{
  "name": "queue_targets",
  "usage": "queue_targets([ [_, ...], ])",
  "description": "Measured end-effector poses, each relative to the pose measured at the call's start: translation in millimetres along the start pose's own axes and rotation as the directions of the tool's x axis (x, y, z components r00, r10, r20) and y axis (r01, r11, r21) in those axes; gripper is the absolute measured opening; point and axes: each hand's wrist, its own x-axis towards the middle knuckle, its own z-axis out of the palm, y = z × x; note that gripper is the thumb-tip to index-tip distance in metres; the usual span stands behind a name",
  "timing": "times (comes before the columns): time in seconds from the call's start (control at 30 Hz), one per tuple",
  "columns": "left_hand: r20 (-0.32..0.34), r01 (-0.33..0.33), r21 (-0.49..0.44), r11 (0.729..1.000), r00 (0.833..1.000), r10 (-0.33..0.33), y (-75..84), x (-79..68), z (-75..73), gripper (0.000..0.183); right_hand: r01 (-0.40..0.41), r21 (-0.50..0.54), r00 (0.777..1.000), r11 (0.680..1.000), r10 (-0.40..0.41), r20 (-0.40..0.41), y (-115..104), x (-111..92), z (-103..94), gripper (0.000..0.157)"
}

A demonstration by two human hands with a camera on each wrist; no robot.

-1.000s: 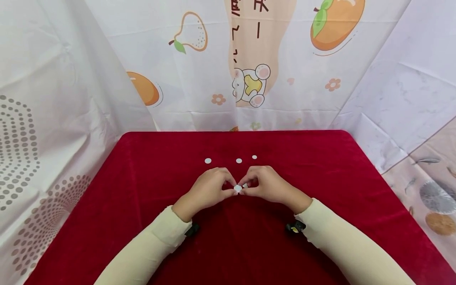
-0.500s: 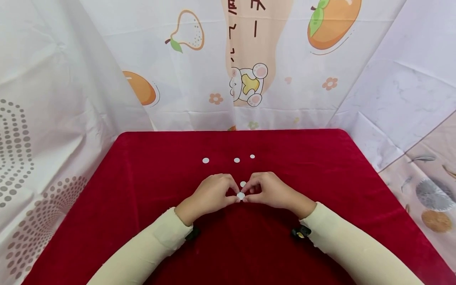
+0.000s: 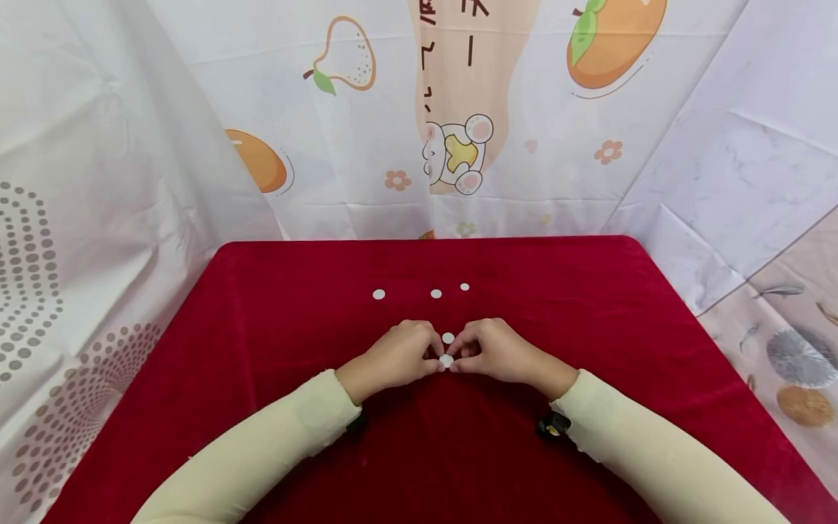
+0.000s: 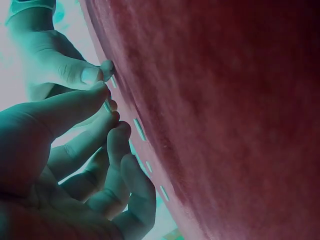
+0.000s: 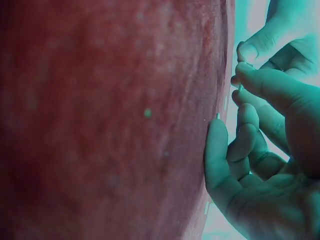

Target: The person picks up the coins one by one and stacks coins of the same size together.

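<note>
A small flat white disc [image 3: 447,361] is held by its edges between both hands, low over the red cloth. My left hand [image 3: 399,355] pinches its left side with thumb and forefinger; my right hand [image 3: 500,353] does the same on the right. In the left wrist view, the left thumb [image 4: 80,106] almost meets the other hand's fingertips, which hide most of the disc. A second white disc [image 3: 448,338] lies just beyond the held one, between the two hands. In the right wrist view the right thumb [image 5: 265,82] covers much of the held disc.
Farther back on the red-covered table [image 3: 314,276] lie a left disc [image 3: 379,294], a middle disc [image 3: 436,294] and a smaller right disc [image 3: 465,287], all white. A printed curtain [image 3: 366,145] hangs behind the table's far edge.
Both hands have drawn the held disc a little toward the person. The disc just beyond it, partly covered by the right fingers earlier, now shows whole. The three far discs stay put.
</note>
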Motion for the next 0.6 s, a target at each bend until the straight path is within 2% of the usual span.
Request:
queue_targets([
  [0.17, 0.023, 0.017, -0.042, 0.999, 1.000, -0.016, -2.4, 5.1, 0.0, 0.007, -0.023, 0.004, 1.000, 1.000, 0.023, 0.009, 2.0, 2.1, 0.7, 0.010],
  [0.4, 0.065, 0.030, -0.090, 0.996, 0.998, -0.024, -9.6, 9.4, 2.8, 0.010, -0.044, -0.059, 0.998, 0.997, 0.046, 0.043, 1.5, 4.1, 1.3, 0.010],
  [0.6, 0.068, 0.019, -0.074, 0.997, 0.998, -0.014, -11.3, 12.2, 3.6, 0.010, -0.054, -0.069, 0.997, 0.996, 0.058, 0.049, 1.6, 5.3, 2.8, 0.011],
])
